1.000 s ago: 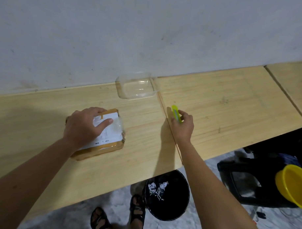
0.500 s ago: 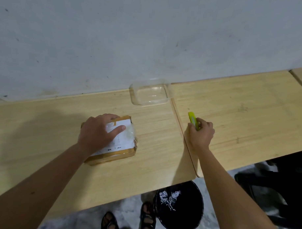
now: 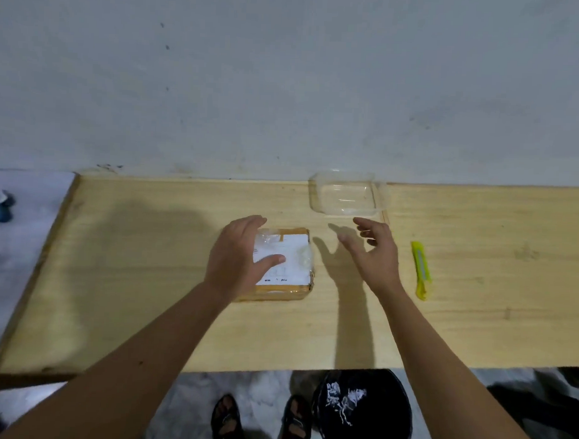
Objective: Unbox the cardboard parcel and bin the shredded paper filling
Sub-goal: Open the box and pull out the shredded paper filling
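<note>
A small cardboard parcel [image 3: 288, 267], taped, with a white label on top, lies on the wooden table [image 3: 147, 313]. My left hand [image 3: 236, 257] rests on its left side, thumb across the label. To the right of the parcel my right hand [image 3: 370, 255] hovers with fingers spread and holds nothing. A yellow-green utility knife [image 3: 420, 270] lies on the table just right of that hand. Below the table's front edge stands a black bin [image 3: 362, 409] with some white shredded paper [image 3: 342, 398] inside.
A clear plastic container [image 3: 348, 196] sits at the back of the table by the grey wall. My sandalled feet [image 3: 261, 422] stand left of the bin. Dark objects lie on the floor at the far right and blue ones at the far left.
My right hand let go of the utility knife, which now lies on the table, and moved left towards the parcel with fingers open. My left hand stayed on the parcel.
</note>
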`<state>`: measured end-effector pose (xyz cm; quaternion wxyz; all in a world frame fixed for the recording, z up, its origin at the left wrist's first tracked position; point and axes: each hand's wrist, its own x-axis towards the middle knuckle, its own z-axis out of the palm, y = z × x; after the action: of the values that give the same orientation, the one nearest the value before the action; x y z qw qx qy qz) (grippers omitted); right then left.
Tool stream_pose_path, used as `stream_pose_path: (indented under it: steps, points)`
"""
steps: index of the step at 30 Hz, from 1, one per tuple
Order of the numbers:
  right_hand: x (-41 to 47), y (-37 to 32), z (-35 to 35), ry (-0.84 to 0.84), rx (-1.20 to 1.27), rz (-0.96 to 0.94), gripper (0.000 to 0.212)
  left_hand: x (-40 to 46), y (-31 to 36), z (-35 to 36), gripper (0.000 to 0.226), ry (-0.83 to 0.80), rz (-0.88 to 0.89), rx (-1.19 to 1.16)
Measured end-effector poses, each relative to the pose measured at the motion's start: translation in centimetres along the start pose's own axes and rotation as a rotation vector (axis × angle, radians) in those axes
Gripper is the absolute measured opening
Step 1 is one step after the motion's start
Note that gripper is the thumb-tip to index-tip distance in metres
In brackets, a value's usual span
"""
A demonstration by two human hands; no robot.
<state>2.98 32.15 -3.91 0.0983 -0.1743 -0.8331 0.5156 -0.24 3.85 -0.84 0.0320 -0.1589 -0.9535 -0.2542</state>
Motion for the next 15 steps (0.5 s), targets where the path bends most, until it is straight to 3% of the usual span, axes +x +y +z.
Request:
stream_pose_path:
  steps: [4,7,9,12,15]
  points:
    - [0.0,-4.2,4.4,-0.333,0.063,-0.038,0.056,-2.4,-1.3,-1.2,0.107,0.025,-0.250,-0.030]
    - [-0.1,-5.3,6.3,-0.479,0.013,-0.013,0.061,-4.2,-1.7,-1.9,0.113,0.041,-0.486,-0.139]
    - [-0.3,-5.5,6.9,-0.497,0.003,0.008,0.056,-5.0,-1.8,-2.0,0.096,0.040,-0.614,-0.242]
    - [-0.5,-5.3,7.0,-0.461,0.014,0.022,0.048,-5.0,-1.5,-1.9,0.047,0.069,-0.634,-0.402]
    - [-0.7,-5.0,6.4,-0.427,0.003,0.023,0.038,-3.5,-1.5,-1.9,0.042,0.083,-0.579,-0.434]
